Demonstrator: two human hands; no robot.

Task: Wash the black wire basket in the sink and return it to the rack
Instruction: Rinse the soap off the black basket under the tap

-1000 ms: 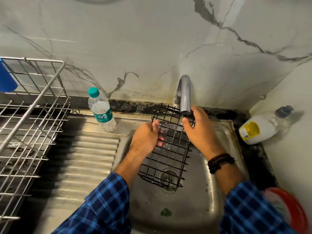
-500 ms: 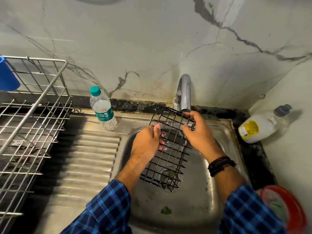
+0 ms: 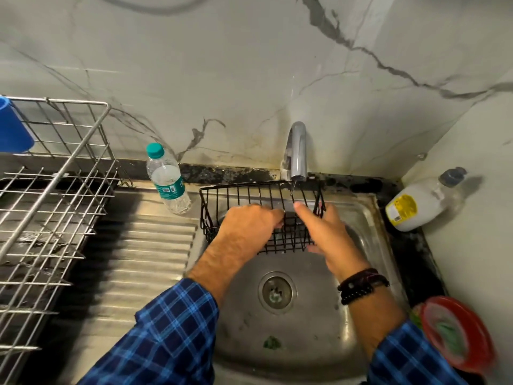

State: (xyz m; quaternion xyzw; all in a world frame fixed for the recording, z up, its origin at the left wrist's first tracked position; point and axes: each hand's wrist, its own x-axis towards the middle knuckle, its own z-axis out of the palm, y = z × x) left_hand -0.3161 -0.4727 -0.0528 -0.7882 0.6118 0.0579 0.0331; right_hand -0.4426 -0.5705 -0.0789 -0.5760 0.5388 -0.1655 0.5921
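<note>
The black wire basket [image 3: 238, 194] lies crosswise over the back of the steel sink [image 3: 313, 320], its long side running left to right right under the tap [image 3: 297, 151]. My left hand [image 3: 249, 225] grips its front rim near the middle. My right hand [image 3: 323, 230] holds the right end, thumb on the top wire and fingers beneath. A thin trickle of water falls from the spout onto the wires. The metal dish rack [image 3: 52, 195] stands on the counter at the far left.
A water bottle with a teal cap [image 3: 166, 180] stands on the ribbed drainboard [image 3: 144, 262] just left of the basket. A white jug [image 3: 416, 204] lies at the right corner. A red bowl [image 3: 458, 332] sits at the lower right. A blue cup [image 3: 12, 126] hangs on the rack.
The basket has turned from hanging lengthwise down into the sink to lying sideways under the tap. Both hands shifted with it, keeping their hold.
</note>
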